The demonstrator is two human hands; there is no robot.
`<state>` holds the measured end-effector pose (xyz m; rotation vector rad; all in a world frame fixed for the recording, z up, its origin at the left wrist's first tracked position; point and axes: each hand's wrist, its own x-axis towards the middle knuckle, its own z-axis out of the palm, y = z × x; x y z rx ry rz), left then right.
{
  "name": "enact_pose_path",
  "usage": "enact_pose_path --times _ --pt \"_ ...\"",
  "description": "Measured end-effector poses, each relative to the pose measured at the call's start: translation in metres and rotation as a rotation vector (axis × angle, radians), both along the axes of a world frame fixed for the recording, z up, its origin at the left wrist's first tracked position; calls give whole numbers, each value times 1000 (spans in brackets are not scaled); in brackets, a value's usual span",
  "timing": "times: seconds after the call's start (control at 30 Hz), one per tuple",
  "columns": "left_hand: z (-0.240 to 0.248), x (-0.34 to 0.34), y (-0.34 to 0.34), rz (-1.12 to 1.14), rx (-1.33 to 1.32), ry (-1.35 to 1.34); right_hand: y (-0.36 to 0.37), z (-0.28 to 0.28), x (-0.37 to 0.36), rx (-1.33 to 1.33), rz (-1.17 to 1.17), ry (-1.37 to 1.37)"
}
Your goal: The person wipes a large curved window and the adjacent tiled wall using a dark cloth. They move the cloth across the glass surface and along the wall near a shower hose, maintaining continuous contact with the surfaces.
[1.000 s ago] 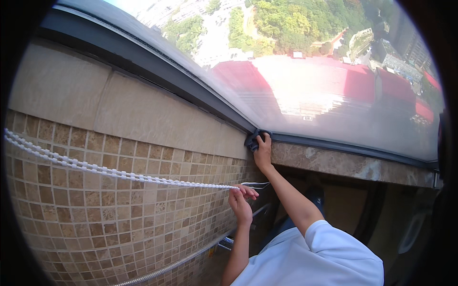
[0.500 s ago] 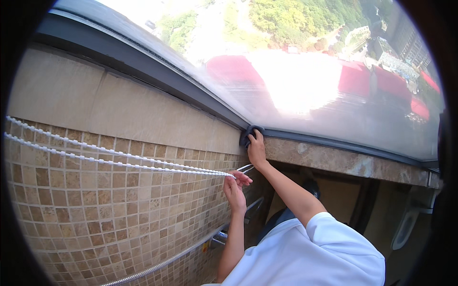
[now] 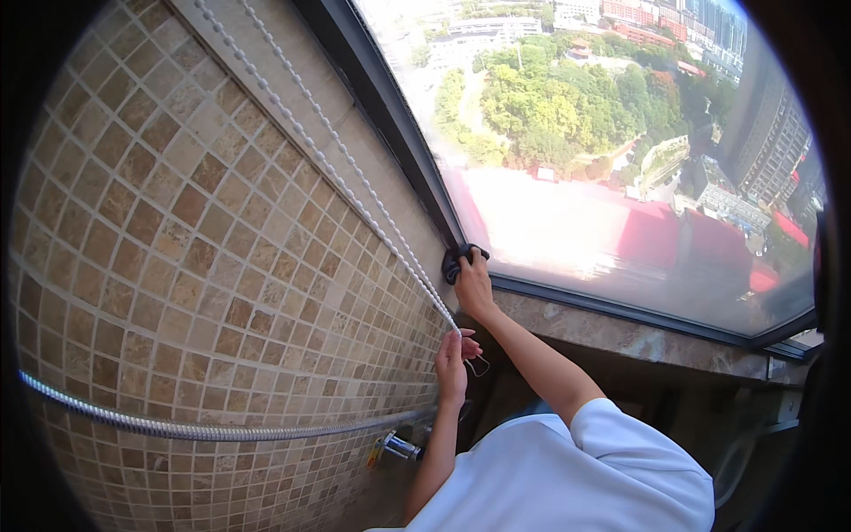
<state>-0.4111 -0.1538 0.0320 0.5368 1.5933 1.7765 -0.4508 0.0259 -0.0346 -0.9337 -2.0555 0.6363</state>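
My left hand [image 3: 452,372] pinches a looped white bead chain [image 3: 434,297] between thumb and fingers. Its two strands run taut to the upper left, and a short loop end hangs past the fingers. Farther forward, my right hand [image 3: 473,288] presses a bunched dark cloth [image 3: 453,268] into the lower corner of the window frame [image 3: 383,102]. The fingers curl over the cloth, and part of it is hidden under them.
Beige-brown mosaic tiles cover the wall [image 3: 195,266] on the left. A ribbed metal hose [image 3: 222,432] crosses it near a chrome valve [image 3: 399,446]. A marbled stone ledge [image 3: 612,334] runs under the large window glass [image 3: 567,177], with trees and buildings outside.
The view has turned, so the window frame and chain now slope more steeply and more hose shows. My left hand sits slightly lower and further right with the chain; my right hand keeps the cloth in the corner.
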Motion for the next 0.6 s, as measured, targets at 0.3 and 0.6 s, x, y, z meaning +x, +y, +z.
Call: enact_pose_path --times 0.3,0.6 --pt "-29 14 -47 94 164 25 2 23 -11 -286 105 -74" --pt "-43 -6 -44 147 227 -29 -4 217 2 189 82 305"
